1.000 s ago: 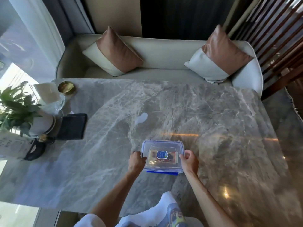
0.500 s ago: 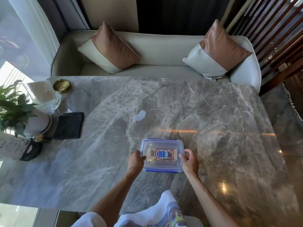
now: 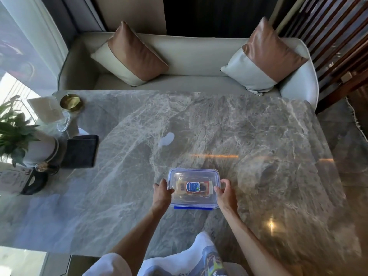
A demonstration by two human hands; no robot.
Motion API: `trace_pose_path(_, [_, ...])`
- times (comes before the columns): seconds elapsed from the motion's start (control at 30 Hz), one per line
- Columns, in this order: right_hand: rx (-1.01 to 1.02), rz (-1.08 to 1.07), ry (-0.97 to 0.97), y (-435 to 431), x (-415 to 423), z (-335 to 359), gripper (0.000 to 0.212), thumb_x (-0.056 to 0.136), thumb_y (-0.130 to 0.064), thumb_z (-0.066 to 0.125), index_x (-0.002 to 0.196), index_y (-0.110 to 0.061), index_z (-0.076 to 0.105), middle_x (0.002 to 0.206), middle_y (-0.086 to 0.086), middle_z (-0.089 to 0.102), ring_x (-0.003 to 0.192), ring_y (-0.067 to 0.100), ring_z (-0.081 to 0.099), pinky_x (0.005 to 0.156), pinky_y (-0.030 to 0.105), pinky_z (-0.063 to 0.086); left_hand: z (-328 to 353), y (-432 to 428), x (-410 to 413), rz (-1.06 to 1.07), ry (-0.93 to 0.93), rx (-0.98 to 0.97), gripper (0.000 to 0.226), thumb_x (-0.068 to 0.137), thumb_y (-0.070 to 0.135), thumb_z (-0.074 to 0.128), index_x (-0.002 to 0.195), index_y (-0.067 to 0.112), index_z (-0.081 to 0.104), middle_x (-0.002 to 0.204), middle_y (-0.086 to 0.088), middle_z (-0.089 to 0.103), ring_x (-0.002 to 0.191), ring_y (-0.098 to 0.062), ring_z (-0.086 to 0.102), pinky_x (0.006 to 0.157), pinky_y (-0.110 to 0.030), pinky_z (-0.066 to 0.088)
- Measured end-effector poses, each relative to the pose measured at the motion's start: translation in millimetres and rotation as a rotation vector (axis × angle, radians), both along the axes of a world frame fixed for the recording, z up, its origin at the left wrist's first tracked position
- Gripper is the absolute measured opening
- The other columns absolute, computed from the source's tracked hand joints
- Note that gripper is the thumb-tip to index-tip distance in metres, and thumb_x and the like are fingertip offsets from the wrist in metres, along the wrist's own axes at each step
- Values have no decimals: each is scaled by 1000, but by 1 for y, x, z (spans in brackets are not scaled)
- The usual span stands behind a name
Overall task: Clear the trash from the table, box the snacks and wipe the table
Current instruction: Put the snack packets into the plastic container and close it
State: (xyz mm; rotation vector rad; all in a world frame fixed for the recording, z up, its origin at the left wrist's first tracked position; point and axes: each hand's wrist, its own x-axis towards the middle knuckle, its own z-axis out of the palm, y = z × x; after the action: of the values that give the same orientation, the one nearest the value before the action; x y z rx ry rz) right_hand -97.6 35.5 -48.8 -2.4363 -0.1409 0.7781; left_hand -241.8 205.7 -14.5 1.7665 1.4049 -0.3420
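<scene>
Where hands gripped: left hand (image 3: 161,193) and right hand (image 3: 226,193) curled round the short sides of the snack box (image 3: 193,198), which sat near the front edge of the table (image 3: 258,136).
Snack box: clear rounded plastic, blue-rimmed lid on, packaged snack (image 3: 192,187) inside.
Table: glossy veined grey marble, pale blotch (image 3: 166,139) beyond the box.
Left edge: dark folded cloth (image 3: 80,151), potted plant (image 3: 18,136), brass dish (image 3: 71,101).
Far: cream sofa (image 3: 189,56), two cushions (image 3: 133,54).

Your tabletop (image 3: 239,126): grey marble, white veins. Your box (image 3: 194,174): clear, blue rim. Snack (image 3: 192,186) inside: red-yellow, blue label. Left edge: black cloth (image 3: 80,151), gold dish (image 3: 71,102).
</scene>
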Motion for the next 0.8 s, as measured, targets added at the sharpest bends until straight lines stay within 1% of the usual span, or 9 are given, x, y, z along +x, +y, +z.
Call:
trace_pose_path(0.1, [-166,76,123,9,16,9,35,88,-33,59,117,-27,41,117,6,60,102,29,59,78,36,45,0,0,3,112,21,-61,41,89,14,60,123,1,44,129,-25,41,109,-41,52,95,-41,41])
trace_pose_path(0.2, [-334,295,65,32,42,24,70,81,-37,65,141,-27,30,134,11,51,121,33,50,93,39,44,-3,-9,1,373,-20,-102,73,82,27,69,140,7,30,137,-29,39,124,-42,44,106,-44,36])
trace_pose_path(0.33, [-210,666,-30,92,66,24,80,78,-44,68,147,-25,32,149,6,42,135,29,39,109,39,37,-16,-52,-10,761,-33,-137,101,73,46,76,146,7,18,139,-31,37,127,-44,41,108,-47,35])
trace_pose_path(0.43, [-185,796,133,122,69,13,81,78,-45,71,147,-28,32,150,5,42,135,27,43,107,34,38,-32,-83,-11,1007,-138,-550,102,62,61,76,137,6,32,134,-23,47,105,-32,60,81,-44,57])
trace_pose_path(0.5, [-99,694,329,122,68,2,77,82,-38,72,147,-23,34,149,6,41,135,26,42,100,28,37,-39,-90,-10,929,-235,-714,85,71,69,61,129,9,40,112,-18,55,67,-21,56,50,-27,50])
trace_pose_path(0.53, [-59,618,401,118,69,-4,74,84,-36,70,146,-19,36,148,9,41,132,26,44,95,27,38,-41,-89,-9,864,-264,-719,75,78,68,53,125,11,41,104,-15,55,59,-18,50,47,-24,44])
trace_pose_path(0.63, [34,355,448,92,68,-12,67,88,-37,65,143,-12,38,142,14,48,122,27,52,85,27,43,-32,-66,1,752,-287,-666,47,90,58,44,112,18,42,88,-8,54,59,-17,49,52,-26,42])
trace_pose_path(0.73, [145,17,503,48,43,-10,67,92,-33,59,146,-8,29,142,13,45,126,31,49,97,34,39,-30,-30,19,713,-276,-552,39,90,52,51,100,15,48,82,-8,54,61,-20,52,56,-27,44])
trace_pose_path(0.8, [159,-148,579,16,11,-9,59,93,-40,56,141,-12,38,133,9,51,119,29,53,97,38,41,-32,-10,36,643,-261,-438,40,83,51,63,86,13,48,75,-6,49,60,-18,49,49,-22,42])
